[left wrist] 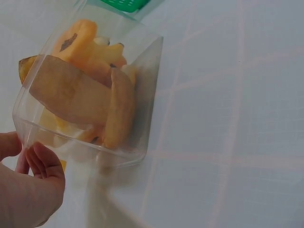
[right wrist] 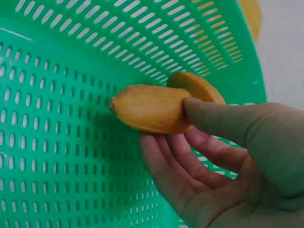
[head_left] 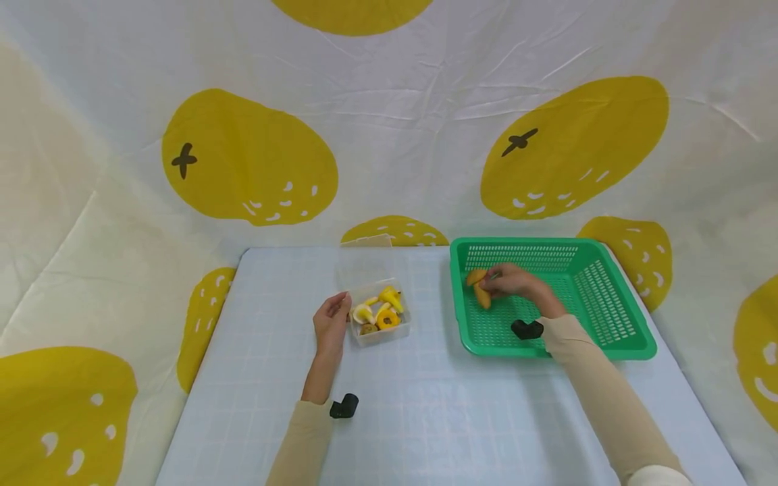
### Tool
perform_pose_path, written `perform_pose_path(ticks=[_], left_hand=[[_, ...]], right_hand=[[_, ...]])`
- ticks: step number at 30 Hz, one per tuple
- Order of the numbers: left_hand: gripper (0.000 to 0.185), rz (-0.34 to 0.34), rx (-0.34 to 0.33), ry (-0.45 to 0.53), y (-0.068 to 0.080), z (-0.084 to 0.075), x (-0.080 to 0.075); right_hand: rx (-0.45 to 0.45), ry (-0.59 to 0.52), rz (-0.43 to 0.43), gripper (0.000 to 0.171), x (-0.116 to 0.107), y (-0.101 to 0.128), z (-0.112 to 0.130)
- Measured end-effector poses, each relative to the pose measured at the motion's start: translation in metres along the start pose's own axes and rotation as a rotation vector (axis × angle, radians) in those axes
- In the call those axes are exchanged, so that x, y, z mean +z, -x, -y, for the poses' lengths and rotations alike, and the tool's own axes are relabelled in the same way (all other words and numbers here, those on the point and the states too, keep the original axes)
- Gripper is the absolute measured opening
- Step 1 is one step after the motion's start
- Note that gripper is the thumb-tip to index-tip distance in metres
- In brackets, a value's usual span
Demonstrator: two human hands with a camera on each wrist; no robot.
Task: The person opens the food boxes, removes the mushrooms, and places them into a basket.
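Observation:
My right hand (head_left: 507, 281) reaches into the green basket (head_left: 632, 350) and pinches an oval orange-brown piece (right wrist: 147, 108) with a dark tip, thumb above and fingers below. Just behind it, against the basket wall, shows another orange-brown piece (right wrist: 199, 85). My left hand (head_left: 331, 321) grips the near-left rim of a clear plastic box (head_left: 383, 337), thumb and fingertips at its edge. Inside the box lie several yellow and brown pieces, among them a yellow ring-like piece (head_left: 387, 318), a bell-pepper-like yellow piece (head_left: 392, 297) and a large brown slab (left wrist: 71, 92).
The box's clear lid (head_left: 365, 260) stands raised behind it, towards the wall of patterned cloth (head_left: 401, 155). A pale checked cloth covers the table (head_left: 413, 412). The basket stands to the right of the box, with a gap between them.

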State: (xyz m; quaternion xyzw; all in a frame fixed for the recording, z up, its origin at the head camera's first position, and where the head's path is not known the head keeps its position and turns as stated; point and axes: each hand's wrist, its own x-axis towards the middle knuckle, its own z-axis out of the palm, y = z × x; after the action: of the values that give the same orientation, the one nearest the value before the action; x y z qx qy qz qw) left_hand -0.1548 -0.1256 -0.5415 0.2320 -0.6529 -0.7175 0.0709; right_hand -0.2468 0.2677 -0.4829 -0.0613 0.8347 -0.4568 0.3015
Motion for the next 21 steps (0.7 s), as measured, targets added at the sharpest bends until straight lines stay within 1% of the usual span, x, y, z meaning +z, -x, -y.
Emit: perform_pose_path(ticks=[8,13,16,20,21], left_hand=[[0.029,-0.014,0.027,0.043,-0.001,0.001,0.002],[0.032,-0.001,0.016,0.045,-0.002,0.001,0.001],[0.031,0.020,0.011,0.045,0.008,-0.014,0.001],[0.030,0.035,0.019,0.025,0.022,-0.034,0.000],[0.030,0.035,0.021,0.021,0.022,-0.034,0.000]], right_hand=[[0.062,0.101,-0.006,0.034,0.006,-0.007,0.001],[0.070,0.193,-0.036,0.031,0.009,-0.005,0.002],[0.080,0.233,-0.048,0.024,0.010,-0.002,0.004],[0.079,0.271,-0.089,0.028,0.011,0.004,0.010],[0.073,0.271,-0.100,0.029,0.011,0.005,0.012]])
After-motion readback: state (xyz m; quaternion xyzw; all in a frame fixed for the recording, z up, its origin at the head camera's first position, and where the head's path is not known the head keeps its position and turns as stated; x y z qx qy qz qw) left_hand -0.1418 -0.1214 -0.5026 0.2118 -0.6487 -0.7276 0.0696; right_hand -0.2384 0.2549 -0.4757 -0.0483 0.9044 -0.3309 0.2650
